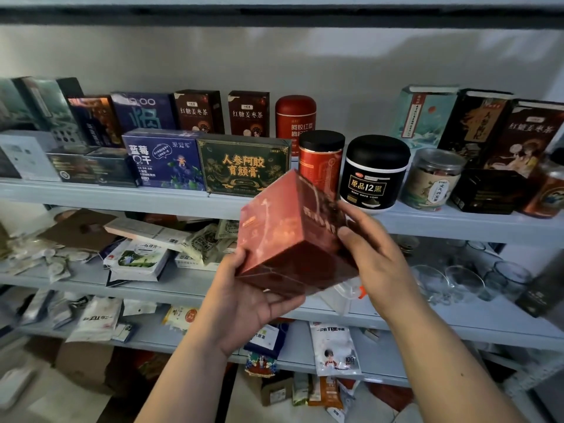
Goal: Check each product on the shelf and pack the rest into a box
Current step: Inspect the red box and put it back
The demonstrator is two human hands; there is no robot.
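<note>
- Head view: the left hand [244,297] lies palm-up under the red box [287,239]. Its thumb is laid on the near left face and its fingers are beneath, so it takes the weight.
- The right hand [375,257] grips the box's right side, thumb towards the viewer and fingers on the printed face. This looks like a steadying and turning hold rather than a carrying one.
- The red box is tipped corner-up between both hands, clear of the shelf [122,193] and in front of its edge. I judge it is tilted this way so the faces can be read, which means it is being checked, not yet packed.
- Just behind it on the top board stand a green-and-gold box [244,166], a red canister [322,160] with a black lid, and a black jar [377,172]. A blue box [164,160] is further left.
- These stand upright with labels forward, probably so they can be read.
- The lower boards hold loose sachets [97,319] and some glasses [457,279], lying in no order.
- A brown carton [85,364] sits low on the left. Whether it is the packing box, I cannot tell.
</note>
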